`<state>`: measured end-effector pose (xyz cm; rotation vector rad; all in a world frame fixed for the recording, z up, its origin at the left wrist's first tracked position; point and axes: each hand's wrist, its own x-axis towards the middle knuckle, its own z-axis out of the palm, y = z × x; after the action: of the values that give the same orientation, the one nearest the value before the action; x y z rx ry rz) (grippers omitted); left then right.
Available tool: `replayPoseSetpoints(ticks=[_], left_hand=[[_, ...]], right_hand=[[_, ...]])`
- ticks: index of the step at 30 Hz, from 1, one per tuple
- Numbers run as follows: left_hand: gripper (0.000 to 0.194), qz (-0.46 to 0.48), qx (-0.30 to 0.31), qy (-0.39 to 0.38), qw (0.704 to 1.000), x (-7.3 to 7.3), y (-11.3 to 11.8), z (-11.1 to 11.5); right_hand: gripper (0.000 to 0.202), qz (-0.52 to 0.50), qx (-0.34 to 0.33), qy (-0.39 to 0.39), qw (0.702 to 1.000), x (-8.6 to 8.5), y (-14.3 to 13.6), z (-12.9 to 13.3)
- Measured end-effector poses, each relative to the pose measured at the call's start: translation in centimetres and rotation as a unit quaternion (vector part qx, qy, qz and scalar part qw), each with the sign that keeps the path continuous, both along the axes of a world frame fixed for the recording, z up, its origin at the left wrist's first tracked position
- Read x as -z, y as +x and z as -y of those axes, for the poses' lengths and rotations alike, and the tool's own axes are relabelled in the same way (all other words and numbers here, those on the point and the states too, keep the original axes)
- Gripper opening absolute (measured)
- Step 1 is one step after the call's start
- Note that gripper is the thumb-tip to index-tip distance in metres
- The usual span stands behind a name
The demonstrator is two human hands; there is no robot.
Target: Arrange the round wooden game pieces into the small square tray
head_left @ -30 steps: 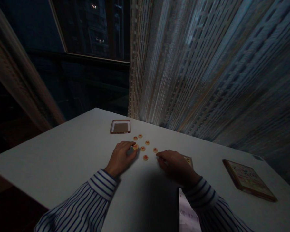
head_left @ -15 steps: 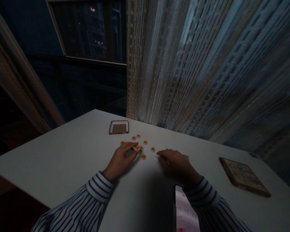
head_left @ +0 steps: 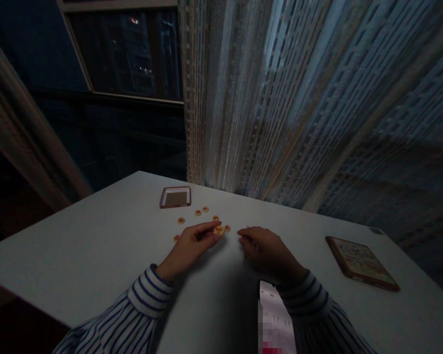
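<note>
Between the thumb and fingertips of my left hand (head_left: 192,246) is a round cream disc (head_left: 218,230) with a red character, held just above the white table. My right hand (head_left: 266,250) is to its right, thumb and index finger close together; whether anything small is between them is hidden. Several similar discs lie around my left hand: one disc (head_left: 227,228) just right of the held one, another (head_left: 216,218) behind it, a pair (head_left: 198,213) further back, one (head_left: 181,221) to the left, and one (head_left: 176,238) by my left knuckles.
An open shallow tray (head_left: 175,197) sits at the back left of the white table (head_left: 107,236). A brown-edged flat box (head_left: 362,262) lies on the right. A lit phone (head_left: 276,314) is beside my right forearm. Curtains (head_left: 236,98) hang behind the table.
My left hand has moved slightly right with a disc held in it, nearer to my right hand. A disc now shows by my left knuckles. The camera view has shifted a little.
</note>
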<state>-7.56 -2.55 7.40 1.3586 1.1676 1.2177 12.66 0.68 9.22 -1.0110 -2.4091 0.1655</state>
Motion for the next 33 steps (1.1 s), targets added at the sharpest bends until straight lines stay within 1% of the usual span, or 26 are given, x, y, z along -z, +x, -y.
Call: replayPoseSetpoints(ticks=[4,7,11,14,17,20,26,29,33], left_hand=[[0.038,-0.011,0.025,-0.015,1.0,-0.6,1.0,-0.1],[0.036,-0.017,0.052,-0.023,0.998,-0.9,1.7,-0.2],[0.035,-0.004,0.088,-0.024,0.996,-0.9,2.6,-0.5],[0.032,-0.005,0.091,-0.019,0.996,-0.8,3.3,-0.8],[0.035,0.0,0.098,-0.022,0.995,-0.8,3.8,-1.1],[0.035,0.041,0.108,-0.035,0.993,-0.7,4.3,-1.5],[0.03,0.123,0.101,-0.048,0.986,-0.6,5.3,-2.0],[0.028,0.127,0.094,-0.044,0.986,-0.8,5.8,-2.2],[0.028,0.103,0.096,-0.035,0.99,-1.0,6.3,-2.3]], right_hand=[[0.022,-0.05,-0.019,-0.02,0.998,-0.1,0.3,0.1],[0.021,-0.079,-0.028,-0.031,0.996,-0.3,0.5,0.2],[0.021,-0.099,-0.029,-0.04,0.994,-0.8,0.8,0.2],[0.021,-0.091,-0.03,-0.052,0.994,-1.2,1.3,0.2],[0.021,-0.078,-0.034,-0.064,0.994,-1.4,1.9,0.0],[0.02,-0.076,-0.045,-0.076,0.993,-1.6,2.5,-0.2],[0.019,-0.077,-0.048,-0.079,0.993,-1.7,3.1,-0.5],[0.016,-0.079,-0.039,-0.076,0.993,-1.8,3.4,-0.5],[0.014,-0.088,-0.028,-0.074,0.993,-1.8,4.0,-0.6]])
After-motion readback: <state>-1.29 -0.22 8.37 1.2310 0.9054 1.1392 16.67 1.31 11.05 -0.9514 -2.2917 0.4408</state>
